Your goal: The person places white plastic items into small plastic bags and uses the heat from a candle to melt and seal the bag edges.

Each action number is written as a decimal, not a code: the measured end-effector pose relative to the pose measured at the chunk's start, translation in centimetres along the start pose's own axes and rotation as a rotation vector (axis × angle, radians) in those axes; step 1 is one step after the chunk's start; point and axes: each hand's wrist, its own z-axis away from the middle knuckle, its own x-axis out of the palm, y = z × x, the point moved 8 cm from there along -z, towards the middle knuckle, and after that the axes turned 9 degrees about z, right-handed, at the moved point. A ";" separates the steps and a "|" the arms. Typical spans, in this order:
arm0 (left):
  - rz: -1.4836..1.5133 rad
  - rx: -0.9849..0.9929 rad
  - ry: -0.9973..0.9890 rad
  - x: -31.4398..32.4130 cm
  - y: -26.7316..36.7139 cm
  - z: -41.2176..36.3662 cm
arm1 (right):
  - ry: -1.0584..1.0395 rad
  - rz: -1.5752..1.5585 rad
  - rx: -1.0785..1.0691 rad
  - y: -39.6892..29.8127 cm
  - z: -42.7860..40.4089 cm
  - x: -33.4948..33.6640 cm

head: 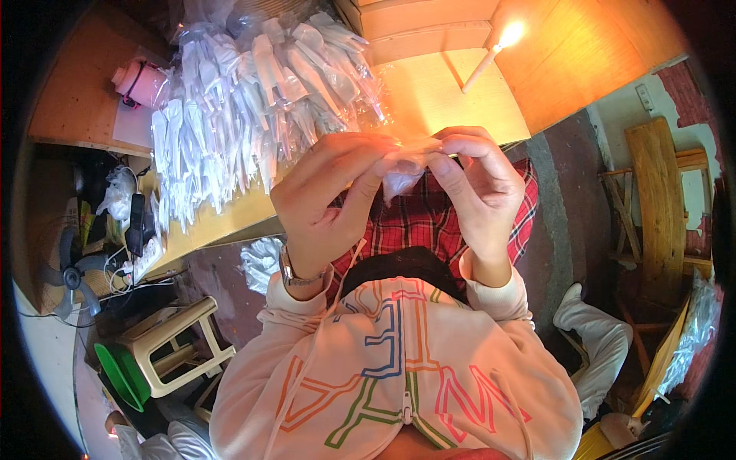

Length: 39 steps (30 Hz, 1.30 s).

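Observation:
A small clear plastic bag (402, 178) hangs between my two hands, in front of my chest. My left hand (333, 195) pinches one side of its upper edge between thumb and fingers. The thumb and fingers of my right hand (480, 190) pinch the other side. What the bag holds is too blurred to tell. A lit white candle (482, 69) stands on the wooden table (489, 121), beyond my right hand. To the left lies a large heap of clear plastic packets (253, 103) with pale, long items inside.
A pink container (141, 83) stands at the table's far left. Below are a black fan (72, 276), a power strip (146, 259), a phone (135, 224) and a beige plastic stool (172, 345). Wooden boards (658, 213) lean at the right. Other people's legs (604, 345) show at both sides.

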 end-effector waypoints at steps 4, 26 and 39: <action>-0.048 0.040 -0.005 0.1 0.4 0.1 | 0.036 -0.029 0.002 -0.1 0.1 -0.3; -0.015 0.037 -0.041 0.4 0.5 0.1 | 0.031 0.167 -0.098 -1.5 0.0 -0.7; -0.022 0.022 -0.067 0.4 0.2 0.2 | -0.019 0.166 -0.084 -1.7 -0.3 -1.0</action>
